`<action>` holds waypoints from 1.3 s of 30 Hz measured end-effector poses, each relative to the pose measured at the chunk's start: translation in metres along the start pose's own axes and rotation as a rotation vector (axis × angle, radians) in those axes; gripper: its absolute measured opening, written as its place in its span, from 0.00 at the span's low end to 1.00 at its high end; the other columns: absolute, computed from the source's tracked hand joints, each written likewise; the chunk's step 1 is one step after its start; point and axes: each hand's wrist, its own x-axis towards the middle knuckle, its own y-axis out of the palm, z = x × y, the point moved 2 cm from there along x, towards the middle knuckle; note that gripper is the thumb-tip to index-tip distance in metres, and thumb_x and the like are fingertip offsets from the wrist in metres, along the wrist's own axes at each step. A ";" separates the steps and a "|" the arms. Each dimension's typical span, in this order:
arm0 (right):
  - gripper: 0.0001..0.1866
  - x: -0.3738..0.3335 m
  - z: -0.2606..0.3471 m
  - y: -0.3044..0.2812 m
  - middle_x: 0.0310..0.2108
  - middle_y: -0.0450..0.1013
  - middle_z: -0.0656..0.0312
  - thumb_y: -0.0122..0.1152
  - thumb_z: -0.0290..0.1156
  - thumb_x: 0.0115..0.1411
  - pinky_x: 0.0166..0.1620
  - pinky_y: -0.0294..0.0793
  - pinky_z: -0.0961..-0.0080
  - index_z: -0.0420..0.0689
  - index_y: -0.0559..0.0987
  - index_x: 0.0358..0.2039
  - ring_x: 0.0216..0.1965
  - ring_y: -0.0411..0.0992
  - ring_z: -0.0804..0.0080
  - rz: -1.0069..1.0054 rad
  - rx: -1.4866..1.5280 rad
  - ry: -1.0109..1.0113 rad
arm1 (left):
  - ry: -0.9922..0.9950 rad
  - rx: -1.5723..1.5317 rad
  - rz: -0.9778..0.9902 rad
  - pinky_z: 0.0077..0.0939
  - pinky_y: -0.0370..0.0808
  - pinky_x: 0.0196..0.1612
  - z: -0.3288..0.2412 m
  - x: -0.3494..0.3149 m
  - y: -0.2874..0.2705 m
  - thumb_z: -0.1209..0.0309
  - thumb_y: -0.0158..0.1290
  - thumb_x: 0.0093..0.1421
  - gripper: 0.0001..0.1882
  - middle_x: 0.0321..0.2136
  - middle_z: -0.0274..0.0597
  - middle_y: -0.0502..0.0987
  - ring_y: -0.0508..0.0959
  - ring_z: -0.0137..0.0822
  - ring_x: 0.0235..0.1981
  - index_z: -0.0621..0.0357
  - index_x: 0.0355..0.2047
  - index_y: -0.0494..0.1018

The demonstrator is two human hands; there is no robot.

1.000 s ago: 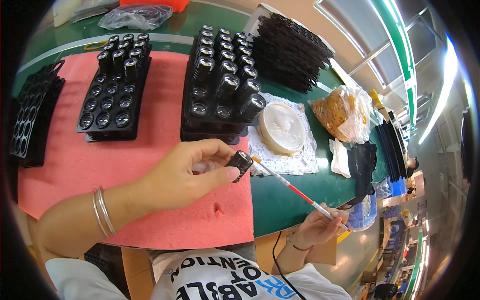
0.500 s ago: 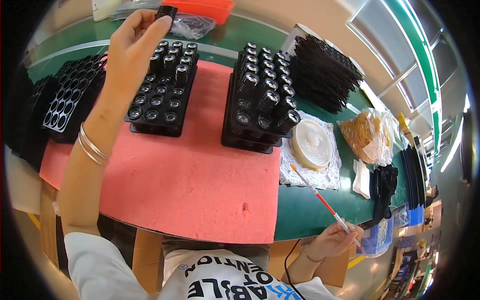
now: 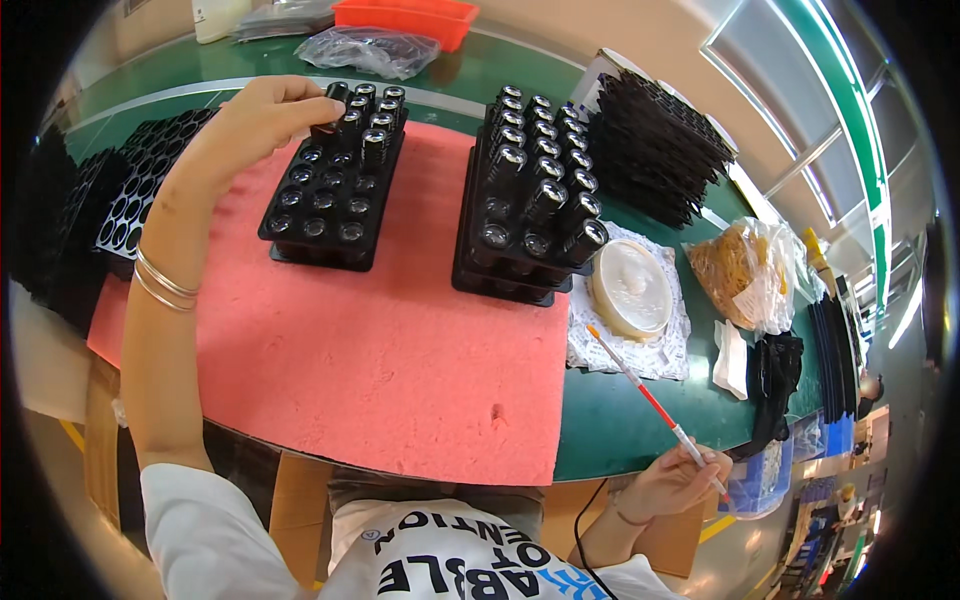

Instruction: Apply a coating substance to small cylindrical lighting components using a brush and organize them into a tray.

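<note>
I seem to be seating one of the black cylinders (image 3: 373, 150) in the tray (image 3: 322, 256) toward the worktop's (image 3: 620, 430) far-left corner; it calls for upright lowering past crowding neighbours. My left hand (image 3: 262, 115) bunches there; whether its grip clamps one, I cannot tell. My right hand (image 3: 682, 478) pinches a thin brush (image 3: 655, 402) over the near edge, its tip beside the tub (image 3: 635, 287).

Two cylinder-loaded tray stacks (image 3: 322, 256), one pink mat (image 3: 380, 380), one orange-tipped pen-like tool (image 3: 657, 403), one round tub (image 3: 633, 287), one red-orange bin (image 3: 405, 14). Cylinders (image 3: 545, 200) overlap, no firm count.
</note>
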 end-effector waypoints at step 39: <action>0.17 0.000 0.000 0.000 0.10 0.59 0.60 0.44 0.44 0.62 0.16 0.50 0.87 0.41 0.64 0.29 0.09 0.55 0.78 -0.030 -0.167 -0.075 | 0.415 0.440 -0.298 0.32 0.69 0.30 -0.058 -0.033 0.061 0.60 0.59 0.46 0.14 0.19 0.38 0.72 0.73 0.39 0.25 0.58 0.25 0.73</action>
